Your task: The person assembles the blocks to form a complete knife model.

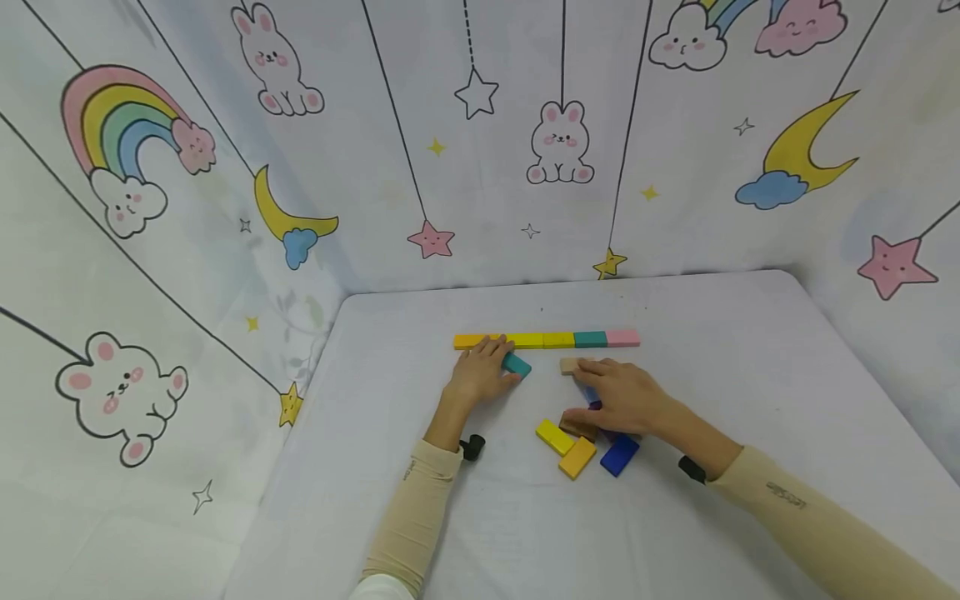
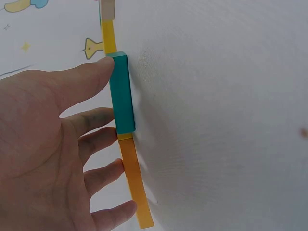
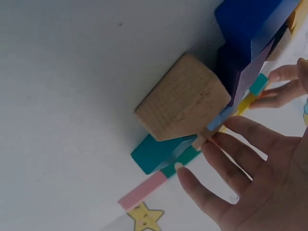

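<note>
My left hand (image 1: pixel 480 375) pinches a teal block (image 2: pixel 122 94) between thumb and fingers, just in front of a row of blocks. Its other fingertips lie along the orange block (image 2: pixel 136 183) at the row's left end. My right hand (image 1: pixel 622 396) reaches over a loose group of blocks, its fingers extended. Those fingertips are beside a light wooden block (image 1: pixel 568 367) and a pale blue block (image 3: pixel 220 118). Under the hand lies a brown block (image 1: pixel 573 425), partly covered. In the right wrist view a larger wooden block (image 3: pixel 183 98) stands near a teal one (image 3: pixel 161 151).
The row continues rightward with yellow blocks (image 1: pixel 525 341), a teal block (image 1: pixel 590 339) and a pink block (image 1: pixel 622 337). Nearer the person lie a yellow block (image 1: pixel 554 437), an amber block (image 1: pixel 577 458) and a dark blue block (image 1: pixel 619 455). A patterned cloth (image 1: pixel 517 200) hangs behind the white table.
</note>
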The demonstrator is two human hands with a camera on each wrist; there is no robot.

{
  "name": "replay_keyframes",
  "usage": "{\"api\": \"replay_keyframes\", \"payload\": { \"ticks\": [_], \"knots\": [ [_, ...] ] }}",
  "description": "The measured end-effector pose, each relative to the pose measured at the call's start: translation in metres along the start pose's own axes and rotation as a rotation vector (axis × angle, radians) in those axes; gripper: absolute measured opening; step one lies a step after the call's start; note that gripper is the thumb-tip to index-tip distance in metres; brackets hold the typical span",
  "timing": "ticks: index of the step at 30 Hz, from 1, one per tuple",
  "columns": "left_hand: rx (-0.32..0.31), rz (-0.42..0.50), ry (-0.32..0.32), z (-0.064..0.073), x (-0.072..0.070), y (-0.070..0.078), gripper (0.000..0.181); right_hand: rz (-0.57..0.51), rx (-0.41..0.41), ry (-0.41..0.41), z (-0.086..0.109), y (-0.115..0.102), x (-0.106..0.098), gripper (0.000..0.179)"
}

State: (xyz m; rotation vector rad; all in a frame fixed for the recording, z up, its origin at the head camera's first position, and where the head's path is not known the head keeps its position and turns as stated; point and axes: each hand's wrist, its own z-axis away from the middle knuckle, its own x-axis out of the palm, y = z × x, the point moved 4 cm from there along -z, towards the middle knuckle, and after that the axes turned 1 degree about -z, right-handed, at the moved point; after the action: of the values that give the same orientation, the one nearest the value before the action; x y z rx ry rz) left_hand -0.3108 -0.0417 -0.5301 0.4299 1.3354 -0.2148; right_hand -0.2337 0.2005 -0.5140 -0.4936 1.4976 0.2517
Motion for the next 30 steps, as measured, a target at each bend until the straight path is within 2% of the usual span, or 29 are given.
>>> {"api": "replay_keyframes", "payload": {
  "ticks": [8, 15, 30],
  "knots": [
    [-0.010, -0.006, -0.012, 0.002, -0.001, 0.002, 0.071, 0.002, -0.032, 0.007, -0.007, -0.007, 0.002, 0.088],
    [-0.005, 0.021, 0.022, 0.006, -0.007, 0.005, 0.069, 0.030, -0.063, 0.016, -0.017, -0.014, 0.001, 0.087],
    [-0.010, 0.018, 0.015, 0.003, -0.005, 0.002, 0.070, 0.052, -0.061, -0.013, -0.035, -0.027, 0.004, 0.093]
  ]
}}
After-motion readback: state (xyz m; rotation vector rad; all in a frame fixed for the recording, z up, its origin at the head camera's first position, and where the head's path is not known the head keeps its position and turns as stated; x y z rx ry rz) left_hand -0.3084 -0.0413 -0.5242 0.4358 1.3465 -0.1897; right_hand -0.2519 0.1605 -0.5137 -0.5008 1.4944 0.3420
